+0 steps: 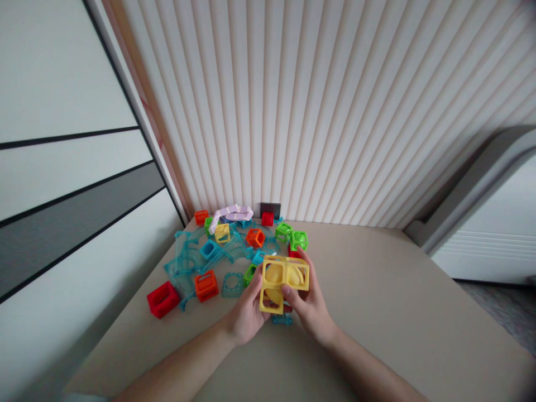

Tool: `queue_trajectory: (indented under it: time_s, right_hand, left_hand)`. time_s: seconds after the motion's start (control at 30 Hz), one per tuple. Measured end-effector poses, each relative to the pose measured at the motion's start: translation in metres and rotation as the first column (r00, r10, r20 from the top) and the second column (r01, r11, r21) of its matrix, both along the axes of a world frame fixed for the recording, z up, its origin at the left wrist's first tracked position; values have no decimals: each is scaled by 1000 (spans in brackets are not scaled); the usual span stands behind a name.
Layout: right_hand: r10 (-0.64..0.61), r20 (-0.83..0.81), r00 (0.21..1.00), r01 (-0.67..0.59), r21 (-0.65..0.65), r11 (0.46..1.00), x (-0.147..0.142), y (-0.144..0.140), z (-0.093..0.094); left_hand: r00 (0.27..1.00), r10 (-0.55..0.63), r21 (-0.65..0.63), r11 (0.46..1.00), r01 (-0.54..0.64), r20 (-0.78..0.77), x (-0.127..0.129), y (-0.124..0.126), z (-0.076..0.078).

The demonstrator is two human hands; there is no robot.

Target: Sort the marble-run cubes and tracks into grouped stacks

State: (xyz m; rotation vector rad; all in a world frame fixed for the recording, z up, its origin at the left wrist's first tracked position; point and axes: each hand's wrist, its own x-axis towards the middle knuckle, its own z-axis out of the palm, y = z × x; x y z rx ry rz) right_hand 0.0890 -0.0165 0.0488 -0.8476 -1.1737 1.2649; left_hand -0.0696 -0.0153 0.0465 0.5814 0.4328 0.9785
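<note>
Both hands hold an L-shaped group of joined yellow marble-run blocks [274, 273] above the table. My left hand [247, 312] grips its left side, with the thumb up along the edge. On the right side, my right hand [312, 307] has its thumb pressed on the inner corner and its fingers around the back. Round openings and curved inner chutes show in the yellow blocks. Just behind them a green block [298, 240] rests at a red one, partly covered by my right fingers. Beneath my hands a small clear blue piece [282, 319] lies on the table.
Left of my hands, clear blue track pieces [188, 257] lie heaped with orange blocks [206, 286] and other coloured ones. A red block [163, 299] sits at the left. A lilac folded strip [232, 214] lies at the back, near a black wall socket [270, 210]. A ribbed wall [293, 111] borders the table [377, 301].
</note>
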Motion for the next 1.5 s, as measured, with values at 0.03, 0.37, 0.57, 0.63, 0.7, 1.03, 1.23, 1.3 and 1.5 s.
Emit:
queue_trajectory:
  time_s: [0.03, 0.37, 0.57, 0.63, 0.7, 1.03, 1.23, 1.3, 1.5]
  right_hand:
    - [5, 6, 1000, -5, 4, 1000, 0, 0, -1]
    - [-38, 60, 997, 34, 60, 998, 0, -4, 0]
    - [-57, 74, 996, 48, 109, 993, 2, -6, -1]
    - [-57, 72, 996, 49, 117, 992, 2, -6, -2]
    - [-48, 55, 997, 40, 132, 990, 2, -7, -2]
    - [-331, -158, 931, 358, 205, 911, 10, -2, -13]
    - [-349, -227, 909, 386, 146, 911, 12, 9, -6]
    - [-336, -213, 917, 371, 150, 917, 12, 9, -3]
    - [-292, -199, 936, 327, 177, 928, 14, 9, 1]
  left_hand:
    - [1000, 14, 8, 1000, -14, -11, 0, 0, -1]
    - [999, -21, 97, 995, 25, -44, 1, -2, -1]
    - [996, -28, 215, 976, 45, -80, 0, -5, -2]
    - [995, -31, 235, 971, 54, -98, -2, -5, -1]
    - [991, -40, 264, 962, 72, -125, -4, -4, 0]
    - [773, 379, 493, 864, -99, -509, -28, -4, 35]
    - [82, 870, 851, 451, 267, -487, -91, 48, 95]
    - [-152, 879, 762, 469, 446, -453, -110, 78, 100]
    - [-539, 718, 325, 687, 650, -440, -140, 131, 75]
